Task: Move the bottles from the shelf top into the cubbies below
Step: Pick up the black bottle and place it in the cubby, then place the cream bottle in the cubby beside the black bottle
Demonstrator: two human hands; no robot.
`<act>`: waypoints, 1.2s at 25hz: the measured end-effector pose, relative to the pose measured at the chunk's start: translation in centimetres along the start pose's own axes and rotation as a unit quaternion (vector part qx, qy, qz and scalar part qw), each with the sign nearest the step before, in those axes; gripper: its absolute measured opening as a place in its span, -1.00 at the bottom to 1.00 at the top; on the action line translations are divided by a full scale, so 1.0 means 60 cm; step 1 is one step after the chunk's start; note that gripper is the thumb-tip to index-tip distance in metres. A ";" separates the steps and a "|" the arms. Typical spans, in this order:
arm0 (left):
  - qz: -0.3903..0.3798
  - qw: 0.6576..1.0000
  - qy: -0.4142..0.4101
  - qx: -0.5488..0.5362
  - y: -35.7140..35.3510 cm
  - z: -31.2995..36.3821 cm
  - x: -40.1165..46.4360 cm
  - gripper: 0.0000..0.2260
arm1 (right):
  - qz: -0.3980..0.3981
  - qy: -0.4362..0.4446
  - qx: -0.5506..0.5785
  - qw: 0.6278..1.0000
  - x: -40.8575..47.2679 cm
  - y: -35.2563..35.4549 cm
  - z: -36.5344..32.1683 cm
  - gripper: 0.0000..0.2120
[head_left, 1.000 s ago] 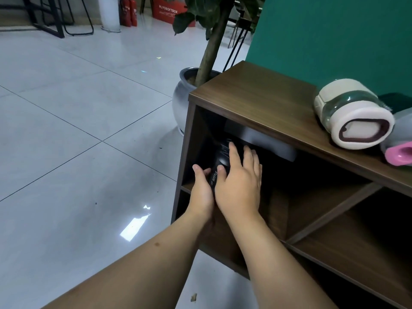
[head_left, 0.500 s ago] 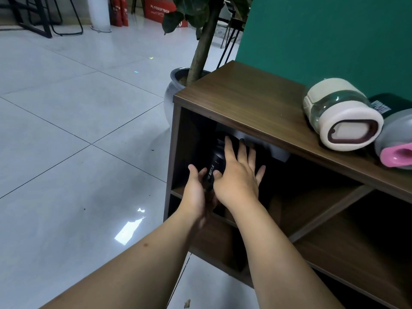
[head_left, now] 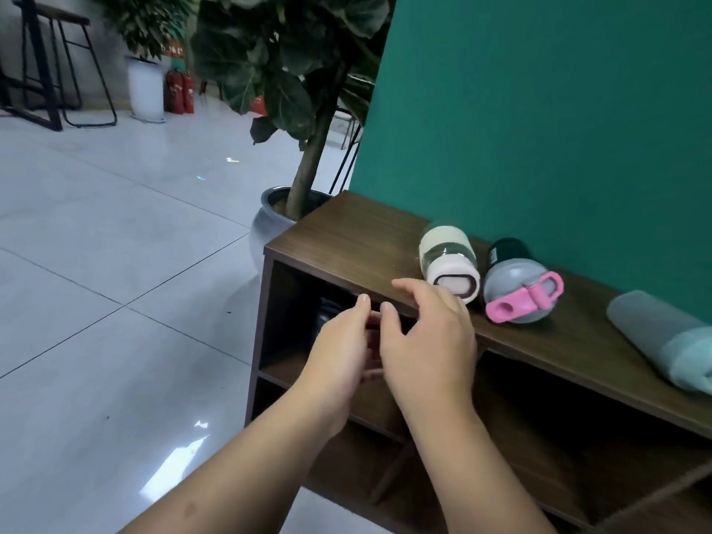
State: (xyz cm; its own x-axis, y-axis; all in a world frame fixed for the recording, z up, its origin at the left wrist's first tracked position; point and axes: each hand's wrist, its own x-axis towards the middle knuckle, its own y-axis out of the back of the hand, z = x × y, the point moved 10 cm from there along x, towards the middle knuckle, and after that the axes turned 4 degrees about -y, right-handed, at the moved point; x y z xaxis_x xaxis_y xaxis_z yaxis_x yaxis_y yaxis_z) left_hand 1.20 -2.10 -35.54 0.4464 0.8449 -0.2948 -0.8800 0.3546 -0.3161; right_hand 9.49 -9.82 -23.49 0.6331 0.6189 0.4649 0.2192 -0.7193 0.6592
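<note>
Three bottles lie on the brown shelf top (head_left: 346, 240): a cream and clear one (head_left: 449, 260), a dark green one with a grey lid and pink spout (head_left: 516, 291), and a pale teal one (head_left: 666, 337) at the right edge. A black bottle (head_left: 327, 314) stands in the upper left cubby, mostly hidden in shadow. My left hand (head_left: 343, 356) and my right hand (head_left: 427, 341) hover in front of that cubby, fingers apart, holding nothing. My right fingertips are near the shelf's front edge, just left of the cream bottle.
A potted plant in a grey pot (head_left: 266, 225) stands against the shelf's left end. A green wall (head_left: 539, 109) backs the shelf. Lower cubbies with a slanted divider (head_left: 393, 472) are below. White tiled floor (head_left: 115, 302) lies to the left, with stools at the far back.
Both hands have let go of the black bottle and drawn back out of the cubby, rising toward the shelf top. The view has tilted up and pulled back.
</note>
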 end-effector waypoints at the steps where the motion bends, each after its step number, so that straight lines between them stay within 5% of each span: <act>1: -0.010 1.000 -0.010 -0.022 -0.010 0.014 -0.007 -0.60 | 0.022 0.009 -0.022 0.999 0.006 0.031 0.000 -0.62; 5: -0.056 0.991 -0.019 -0.120 -0.050 0.059 -0.027 -0.47 | -0.052 -0.016 -0.187 0.981 0.065 0.043 0.028 -0.33; 12: -0.080 0.978 0.024 -0.192 -0.116 0.075 -0.001 -0.38 | -0.101 -0.021 -0.296 0.950 0.131 -0.035 0.052 -0.29; 22: -0.005 0.979 -0.015 -0.203 -0.106 0.063 -0.031 -0.51 | -0.082 0.041 -0.258 0.962 0.080 0.067 -0.034 -0.41; 27: -0.056 0.962 0.030 -0.266 -0.078 0.008 -0.043 -0.30 | -0.184 0.074 -0.282 0.939 -0.053 0.066 -0.074 -0.47; 30: -0.048 0.957 0.117 -0.261 -0.049 -0.076 -0.042 -0.51 | -0.238 0.037 -0.305 0.921 -0.100 0.004 -0.028 -0.48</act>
State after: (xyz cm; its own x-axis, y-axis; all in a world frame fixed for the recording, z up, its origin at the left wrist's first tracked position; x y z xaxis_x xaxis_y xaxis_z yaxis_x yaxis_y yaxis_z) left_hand 3.42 -7.10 -37.96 0.5986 0.6846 -0.4159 -0.6592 0.1259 -0.7414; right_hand 4.54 -13.18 -25.12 0.5150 0.8550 0.0608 -0.0134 -0.0629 0.9979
